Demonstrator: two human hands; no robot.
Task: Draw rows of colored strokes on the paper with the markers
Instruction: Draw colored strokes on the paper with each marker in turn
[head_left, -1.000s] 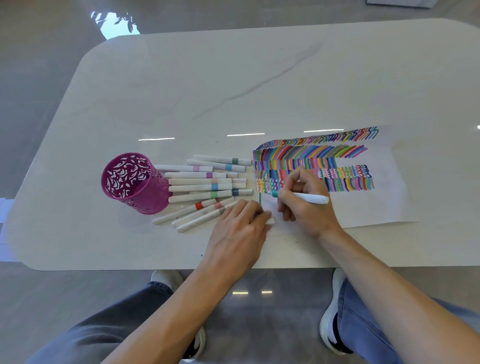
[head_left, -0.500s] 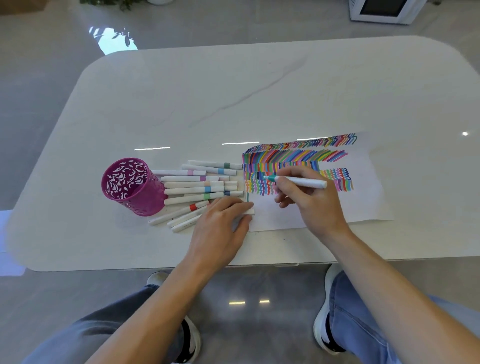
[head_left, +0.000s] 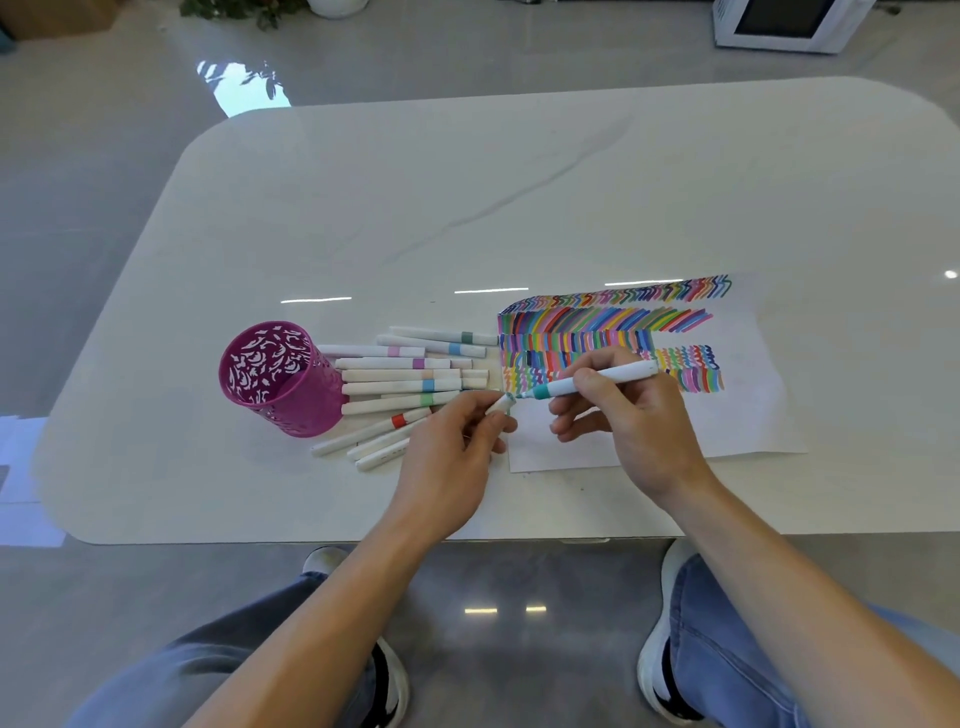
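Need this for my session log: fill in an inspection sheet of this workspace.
Surface: glossy white table, marble-veined.
Job's things: paper with rows of colored strokes; loose markers left of it.
Clutter: purple cup beside the loose markers.
Grippers: left hand pinches a cap; right hand holds a teal marker, tip near the cap.
Cables: nothing seen.
Surroundings: grey floor, white appliance, plant at the far edge.

R grip (head_left: 639, 421) lifted marker (head_left: 597, 379) off paper (head_left: 743, 415); L grip (head_left: 452, 449) now pinches cap (head_left: 498, 405).
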